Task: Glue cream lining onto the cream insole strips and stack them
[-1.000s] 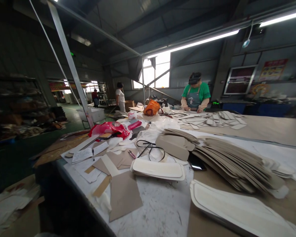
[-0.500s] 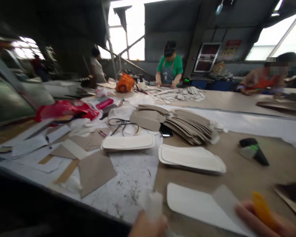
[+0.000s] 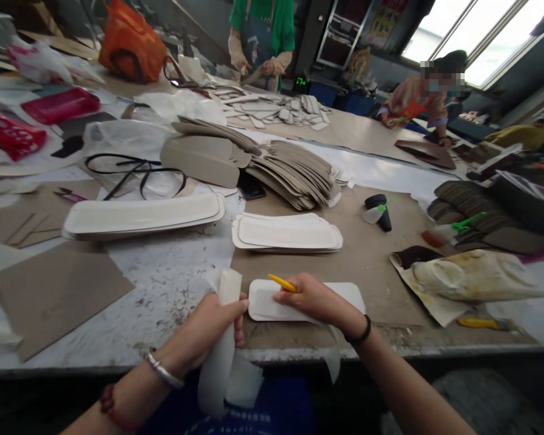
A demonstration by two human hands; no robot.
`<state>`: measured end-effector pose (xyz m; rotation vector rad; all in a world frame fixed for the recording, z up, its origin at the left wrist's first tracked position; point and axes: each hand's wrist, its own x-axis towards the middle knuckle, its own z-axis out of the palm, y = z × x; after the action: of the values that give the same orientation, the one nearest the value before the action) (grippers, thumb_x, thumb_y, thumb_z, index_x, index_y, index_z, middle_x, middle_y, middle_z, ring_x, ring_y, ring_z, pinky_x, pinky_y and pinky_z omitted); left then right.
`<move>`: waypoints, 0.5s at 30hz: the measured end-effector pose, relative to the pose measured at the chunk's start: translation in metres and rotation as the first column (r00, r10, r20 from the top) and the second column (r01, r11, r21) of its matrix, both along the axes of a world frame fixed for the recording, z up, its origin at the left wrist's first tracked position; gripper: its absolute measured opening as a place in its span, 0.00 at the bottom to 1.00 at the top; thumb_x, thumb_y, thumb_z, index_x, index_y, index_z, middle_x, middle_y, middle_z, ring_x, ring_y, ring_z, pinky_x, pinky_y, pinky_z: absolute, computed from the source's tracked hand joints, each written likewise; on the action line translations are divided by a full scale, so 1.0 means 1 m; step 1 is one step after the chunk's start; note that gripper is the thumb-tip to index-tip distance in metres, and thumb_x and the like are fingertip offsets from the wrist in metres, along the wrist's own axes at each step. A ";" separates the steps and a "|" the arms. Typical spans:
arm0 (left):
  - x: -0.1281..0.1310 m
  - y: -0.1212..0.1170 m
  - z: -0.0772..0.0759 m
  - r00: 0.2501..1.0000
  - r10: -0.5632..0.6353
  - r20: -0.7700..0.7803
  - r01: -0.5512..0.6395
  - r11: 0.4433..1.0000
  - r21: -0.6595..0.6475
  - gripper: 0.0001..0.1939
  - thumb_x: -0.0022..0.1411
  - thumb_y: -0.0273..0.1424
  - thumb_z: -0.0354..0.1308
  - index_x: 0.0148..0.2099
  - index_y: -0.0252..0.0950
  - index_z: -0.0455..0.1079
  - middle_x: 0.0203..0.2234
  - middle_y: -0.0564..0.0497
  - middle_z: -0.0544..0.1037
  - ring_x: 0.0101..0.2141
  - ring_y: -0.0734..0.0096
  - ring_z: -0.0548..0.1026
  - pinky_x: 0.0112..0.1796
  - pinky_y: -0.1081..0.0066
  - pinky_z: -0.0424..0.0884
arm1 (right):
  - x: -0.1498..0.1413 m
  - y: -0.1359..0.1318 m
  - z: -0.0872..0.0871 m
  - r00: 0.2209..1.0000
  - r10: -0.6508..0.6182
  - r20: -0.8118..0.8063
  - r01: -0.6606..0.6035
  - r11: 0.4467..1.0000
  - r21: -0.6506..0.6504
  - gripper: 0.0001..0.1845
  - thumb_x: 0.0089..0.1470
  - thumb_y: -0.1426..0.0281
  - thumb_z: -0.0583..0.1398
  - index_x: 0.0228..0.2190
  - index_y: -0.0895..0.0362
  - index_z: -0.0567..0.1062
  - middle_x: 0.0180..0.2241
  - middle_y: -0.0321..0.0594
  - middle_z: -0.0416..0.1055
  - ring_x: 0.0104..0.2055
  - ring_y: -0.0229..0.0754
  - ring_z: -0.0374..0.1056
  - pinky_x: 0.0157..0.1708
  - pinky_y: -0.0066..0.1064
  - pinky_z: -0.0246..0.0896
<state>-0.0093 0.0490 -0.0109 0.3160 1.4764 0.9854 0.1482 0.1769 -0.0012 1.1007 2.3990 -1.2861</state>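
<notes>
My left hand is closed on a long white backing strip that hangs over the table's front edge. A flat white rounded piece lies on the brown paper in front of me. My right hand rests on it and pinches a thin yellow tool. Behind it sit two stacks of similar white pieces, one in the middle and one to the left.
A fanned pile of grey card pieces lies farther back, beside a black phone. A black bottle, a yellow cutter and dark stacks are at right. Two other people work at the far side. An orange bag stands at back left.
The view has swung down and to the right. My two hands, out of sight a second ago, are now fully in view at the table's front edge with the strip and yellow tool.
</notes>
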 end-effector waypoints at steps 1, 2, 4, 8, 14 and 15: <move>-0.001 0.004 0.000 1.000 -0.016 0.003 0.016 1.000 -0.008 0.11 0.43 0.36 0.62 0.20 0.37 0.64 0.10 0.58 0.65 0.14 0.75 0.64 0.21 0.72 0.65 | -0.002 0.001 -0.001 1.000 0.006 0.010 -0.006 1.000 0.013 0.14 0.55 0.65 0.59 0.22 0.59 0.68 0.20 0.30 0.60 0.24 0.34 0.54 0.25 0.26 0.45; -0.002 0.007 -0.001 0.999 -0.032 0.009 0.032 0.999 -0.021 0.12 0.44 0.34 0.61 0.18 0.37 0.62 0.09 0.57 0.65 0.14 0.75 0.64 0.20 0.72 0.65 | -0.005 0.002 -0.001 1.000 0.010 0.024 -0.011 1.000 0.025 0.13 0.56 0.66 0.59 0.22 0.59 0.70 0.20 0.30 0.60 0.25 0.34 0.55 0.26 0.26 0.45; -0.004 0.012 -0.001 0.998 -0.063 0.022 0.064 0.996 -0.056 0.14 0.46 0.32 0.60 0.15 0.36 0.62 0.09 0.55 0.65 0.13 0.75 0.64 0.20 0.72 0.66 | -0.009 0.003 -0.002 0.998 0.018 0.066 -0.021 0.999 0.042 0.12 0.56 0.67 0.60 0.23 0.59 0.71 0.20 0.31 0.61 0.25 0.34 0.56 0.26 0.26 0.46; -0.003 0.018 0.000 0.994 -0.102 0.027 0.104 0.988 -0.111 0.17 0.51 0.28 0.56 0.12 0.35 0.62 0.08 0.52 0.66 0.12 0.75 0.65 0.20 0.73 0.66 | -0.017 0.002 0.000 0.986 0.032 0.162 -0.044 0.997 0.071 0.10 0.56 0.66 0.60 0.26 0.59 0.75 0.22 0.33 0.65 0.26 0.36 0.59 0.27 0.27 0.46; -0.003 0.022 -0.006 0.993 -0.114 -0.011 0.111 0.986 -0.120 0.19 0.54 0.27 0.55 0.13 0.35 0.62 0.08 0.53 0.66 0.12 0.75 0.65 0.19 0.75 0.64 | -0.022 0.002 -0.001 0.974 0.066 0.218 -0.095 0.987 0.126 0.10 0.57 0.64 0.60 0.31 0.58 0.78 0.28 0.40 0.75 0.31 0.40 0.67 0.29 0.27 0.48; -0.003 0.021 -0.008 0.994 -0.108 -0.030 0.104 0.987 -0.120 0.19 0.55 0.28 0.55 0.13 0.35 0.62 0.08 0.53 0.66 0.12 0.75 0.65 0.18 0.75 0.64 | -0.022 0.002 -0.002 0.972 0.072 0.223 -0.103 0.986 0.134 0.11 0.57 0.64 0.60 0.32 0.58 0.79 0.29 0.41 0.76 0.32 0.41 0.68 0.29 0.28 0.48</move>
<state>-0.0119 0.0705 -0.0190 0.3246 1.5284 0.8073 0.1258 0.1787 -0.0028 1.0963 2.3749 -0.9234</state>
